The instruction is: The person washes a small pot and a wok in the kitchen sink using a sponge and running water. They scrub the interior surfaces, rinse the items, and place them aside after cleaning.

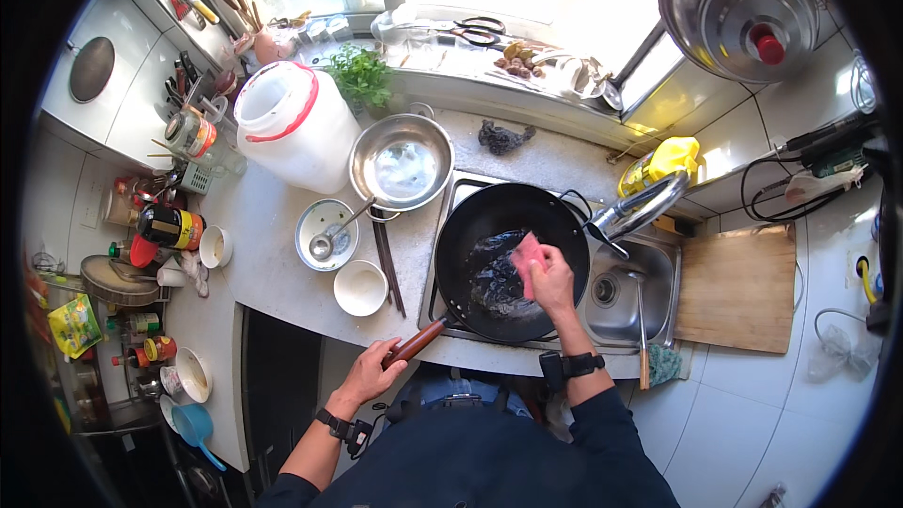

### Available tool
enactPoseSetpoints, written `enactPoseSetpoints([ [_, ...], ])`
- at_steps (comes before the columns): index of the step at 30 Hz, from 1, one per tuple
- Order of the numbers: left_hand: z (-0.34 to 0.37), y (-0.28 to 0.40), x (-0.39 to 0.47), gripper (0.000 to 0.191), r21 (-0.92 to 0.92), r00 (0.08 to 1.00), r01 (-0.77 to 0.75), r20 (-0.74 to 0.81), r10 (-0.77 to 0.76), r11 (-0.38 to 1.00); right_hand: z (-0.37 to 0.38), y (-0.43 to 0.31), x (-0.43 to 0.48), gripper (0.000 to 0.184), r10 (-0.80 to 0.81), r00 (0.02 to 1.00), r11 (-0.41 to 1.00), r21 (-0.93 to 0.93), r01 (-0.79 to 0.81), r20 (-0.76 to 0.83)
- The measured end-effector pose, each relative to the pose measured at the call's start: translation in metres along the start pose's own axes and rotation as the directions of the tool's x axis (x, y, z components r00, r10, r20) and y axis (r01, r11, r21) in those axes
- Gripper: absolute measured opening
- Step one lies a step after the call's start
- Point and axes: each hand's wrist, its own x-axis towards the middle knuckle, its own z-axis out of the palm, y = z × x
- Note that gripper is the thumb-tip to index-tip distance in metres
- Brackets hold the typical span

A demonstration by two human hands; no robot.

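Observation:
A black wok rests over a double-bowl steel sink, with a little water and suds in its bottom. My right hand grips a pink sponge or cloth against the wok's inner right side. At the lower left, my left hand is closed around the end of the wok's wooden handle. The chrome faucet reaches over the wok's right edge. To the right, the uncovered sink bowl holds part of a wooden-handled utensil.
Left of the wok are a steel basin, chopsticks, a white bowl and a patterned bowl with a ladle. A large white plastic jar stands behind them. A wooden cutting board adjoins the sink. Dark steel wool lies behind.

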Motion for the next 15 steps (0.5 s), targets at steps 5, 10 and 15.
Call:
enactPoseSetpoints([
  [5, -0.005, -0.01, 0.002, 0.052, -0.05, 1.0, 0.017, -0.003, -0.018, 0.999, -0.003, -0.005, 0.005, 0.033, 0.259, 0.956, 0.888, -0.423, -0.179, 0.138],
  [10, -0.009, -0.021, 0.005, 0.051, -0.128, 0.999, 0.048, -0.013, -0.05, 0.991, -0.01, 0.008, 0.007, 0.032, -0.089, 0.988, 0.988, -0.138, 0.071, -0.129],
  [15, -0.015, -0.024, 0.013, 0.048, -0.069, 1.0, 0.004, 0.029, -0.002, 0.998, -0.015, 0.018, 0.018, 0.031, 0.065, 0.997, 0.949, -0.308, -0.07, -0.029],
])
